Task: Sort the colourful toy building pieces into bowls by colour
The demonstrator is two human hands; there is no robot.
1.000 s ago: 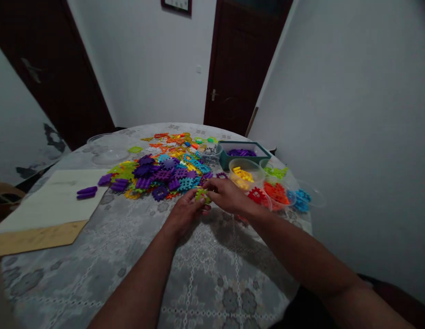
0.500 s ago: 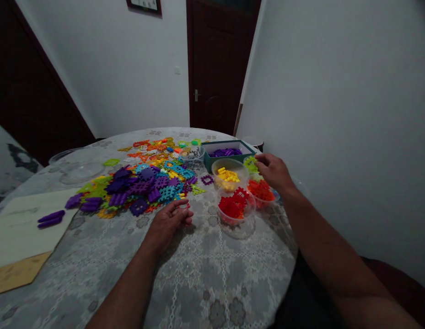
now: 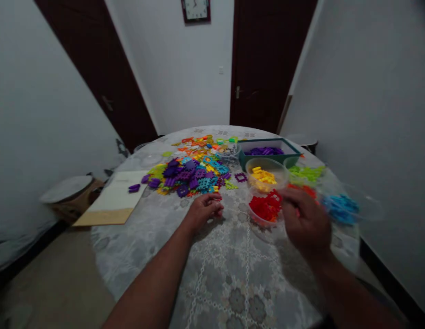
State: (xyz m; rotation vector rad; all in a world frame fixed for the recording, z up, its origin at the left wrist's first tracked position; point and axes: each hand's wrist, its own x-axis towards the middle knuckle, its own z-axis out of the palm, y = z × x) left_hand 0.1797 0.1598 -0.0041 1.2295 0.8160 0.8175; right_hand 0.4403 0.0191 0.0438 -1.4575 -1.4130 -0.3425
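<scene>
Red plastic lattice pieces [image 3: 265, 206] fill a clear bowl [image 3: 258, 223].

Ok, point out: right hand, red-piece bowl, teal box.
right hand [image 3: 304, 221]: head view, back of the hand
red-piece bowl [image 3: 258, 222]: head view, front rim
teal box [image 3: 270, 160]: head view, front wall

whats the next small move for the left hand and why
Probably reach the left hand forward to the mixed pile of plastic building pieces and take one piece, since it rests on the tablecloth just short of the pile, while the blurred right hand is over the colour-filled bowls.
</scene>
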